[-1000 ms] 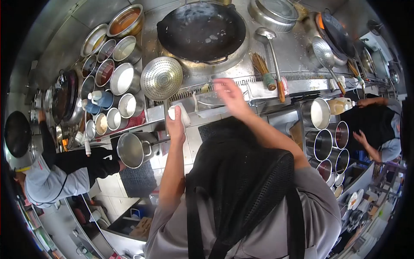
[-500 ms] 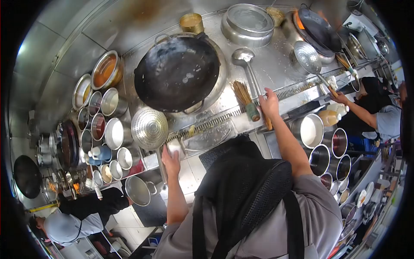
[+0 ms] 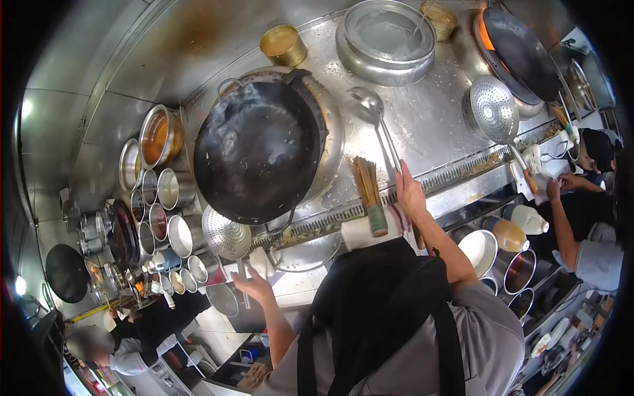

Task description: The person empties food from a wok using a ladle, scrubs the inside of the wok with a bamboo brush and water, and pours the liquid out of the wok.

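My right hand (image 3: 411, 196) is closed round the handle of a metal ladle (image 3: 367, 102), whose bowl points away over the steel stove top. Left of it, a bamboo wok brush (image 3: 367, 186) with a green-wrapped grip lies across a white cloth (image 3: 353, 232). My left hand (image 3: 256, 285) is open, fingers stretched out beside the handle of a perforated strainer (image 3: 226, 232); whether they touch it I cannot tell. Close to that hand lies another white cloth (image 3: 262, 263). A large black wok (image 3: 257, 152), wisps of smoke over it, sits tilted on the burner ahead.
Several metal pots of sauces (image 3: 158, 221) line the left. A water-filled pot (image 3: 386, 43) and a tin (image 3: 282, 46) stand at the back. At right are a second wok (image 3: 522, 53), a strainer (image 3: 494, 109) and a co-worker (image 3: 588, 244). Another person (image 3: 125, 350) is lower left.
The view has shifted. My right hand has closed round the ladle's handle. My left hand has opened out, its fingers reaching toward the strainer's handle. The wok looks more tilted.
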{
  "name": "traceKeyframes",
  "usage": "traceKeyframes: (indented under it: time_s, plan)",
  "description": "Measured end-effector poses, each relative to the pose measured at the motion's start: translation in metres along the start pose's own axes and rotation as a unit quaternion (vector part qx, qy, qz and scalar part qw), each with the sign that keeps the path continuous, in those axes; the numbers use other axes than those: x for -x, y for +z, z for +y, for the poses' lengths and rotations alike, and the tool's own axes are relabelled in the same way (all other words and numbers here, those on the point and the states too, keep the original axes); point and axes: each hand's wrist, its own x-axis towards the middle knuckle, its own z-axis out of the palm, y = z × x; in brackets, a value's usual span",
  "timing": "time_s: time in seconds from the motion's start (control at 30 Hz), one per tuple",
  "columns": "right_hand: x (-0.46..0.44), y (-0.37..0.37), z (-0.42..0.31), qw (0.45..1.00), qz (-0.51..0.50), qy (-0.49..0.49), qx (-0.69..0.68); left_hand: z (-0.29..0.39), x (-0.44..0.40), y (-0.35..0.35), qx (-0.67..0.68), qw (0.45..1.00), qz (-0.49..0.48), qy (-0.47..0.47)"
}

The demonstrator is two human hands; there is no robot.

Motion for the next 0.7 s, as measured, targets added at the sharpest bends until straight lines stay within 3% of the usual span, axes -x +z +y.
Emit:
traceKeyframes:
  time_s: [0.13, 0.27, 0.4, 0.43, 0.5, 0.57, 0.7]
  plan:
    - [-0.045, -0.045, -0.030, 0.992, 0.095, -0.069, -0.053, 0.144, -0.039, -0.032, 0.143, 0.989, 0.007, 0.036]
    - [-0.147, -0.078, -0.045, 0.985, 0.161, -0.033, -0.045, 0.275, -0.066, -0.028, 0.308, 0.943, -0.056, 0.110]
    - [-0.260, -0.087, -0.019, 0.981, 0.181, 0.009, 0.077, 0.396, -0.072, -0.001, 0.318, 0.874, -0.115, 0.349]
    - [-0.265, -0.095, -0.022, 0.992, 0.109, 0.056, -0.033, 0.420, -0.070, 0.010, 0.329, 0.856, -0.145, 0.371]
    - [-0.278, -0.109, -0.034, 0.958, -0.041, 0.136, -0.249, 0.464, -0.065, 0.038, 0.346, 0.826, -0.221, 0.385]
    - [-0.269, -0.107, -0.029, 0.891, -0.101, 0.117, -0.426, 0.500, -0.059, 0.071, 0.354, 0.808, -0.298, 0.365]
    - [-0.213, -0.092, -0.024, 0.839, -0.098, 0.078, -0.529, 0.567, -0.047, 0.145, 0.362, 0.798, -0.378, 0.300]
